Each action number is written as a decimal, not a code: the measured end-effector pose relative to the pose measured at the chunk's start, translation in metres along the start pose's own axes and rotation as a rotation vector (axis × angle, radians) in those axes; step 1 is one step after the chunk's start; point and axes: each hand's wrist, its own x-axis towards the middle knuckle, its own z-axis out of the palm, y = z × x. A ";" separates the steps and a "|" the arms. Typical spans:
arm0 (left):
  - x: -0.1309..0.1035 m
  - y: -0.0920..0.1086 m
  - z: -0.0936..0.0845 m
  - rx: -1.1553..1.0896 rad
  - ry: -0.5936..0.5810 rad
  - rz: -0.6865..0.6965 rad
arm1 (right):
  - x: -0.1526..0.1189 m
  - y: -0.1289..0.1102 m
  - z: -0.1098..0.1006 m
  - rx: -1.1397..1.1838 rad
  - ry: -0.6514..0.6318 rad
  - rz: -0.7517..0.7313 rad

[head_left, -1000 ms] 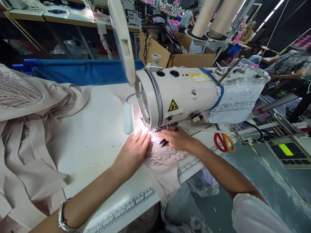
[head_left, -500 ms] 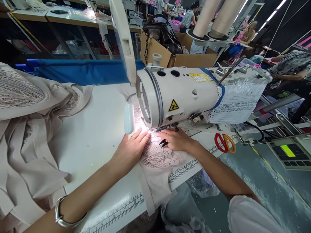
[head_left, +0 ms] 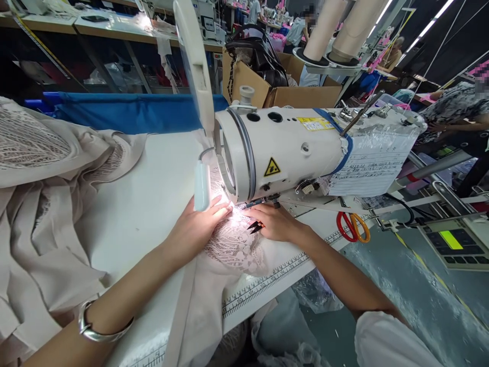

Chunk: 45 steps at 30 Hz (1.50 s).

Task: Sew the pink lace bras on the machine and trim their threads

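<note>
A pale pink lace garment piece (head_left: 239, 247) lies under the lit needle area of a white sewing machine (head_left: 290, 150). My left hand (head_left: 196, 224) rests flat on its left side, fingers stretched toward the needle, a silver bangle (head_left: 101, 334) on the wrist. My right hand (head_left: 277, 223) is closed around thread snips (head_left: 255, 227), whose dark blades stick out from the palm. Its fingertips reach under the machine head beside the presser foot, at the fabric. The needle point itself is lost in the glare.
More pale garments (head_left: 42, 219) are heaped on the left of the white table (head_left: 122, 219). Scissors with red and orange handles (head_left: 353, 227) hang at the right. Behind the machine stand a cardboard box (head_left: 305, 96) and thread cones (head_left: 355, 30). A control panel (head_left: 454, 239) is at far right.
The lace piece has turned, and its plain lower part has swung left across the table edge. My left hand has shifted left and slightly up; the right hand stays nearly in place.
</note>
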 end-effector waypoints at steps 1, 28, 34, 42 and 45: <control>0.000 0.005 0.001 0.027 0.031 -0.004 | 0.000 -0.001 0.001 0.006 0.006 0.001; 0.000 0.004 0.015 -0.250 0.039 0.094 | -0.003 -0.001 0.002 -0.015 0.232 -0.219; 0.000 0.004 0.014 -0.097 0.041 0.168 | -0.004 -0.005 -0.003 -0.051 0.192 -0.215; -0.002 0.007 0.012 0.001 -0.003 0.207 | -0.004 -0.003 -0.004 -0.051 0.300 -0.304; -0.002 0.006 0.014 0.020 0.011 0.212 | -0.002 -0.003 -0.004 -0.053 0.303 -0.303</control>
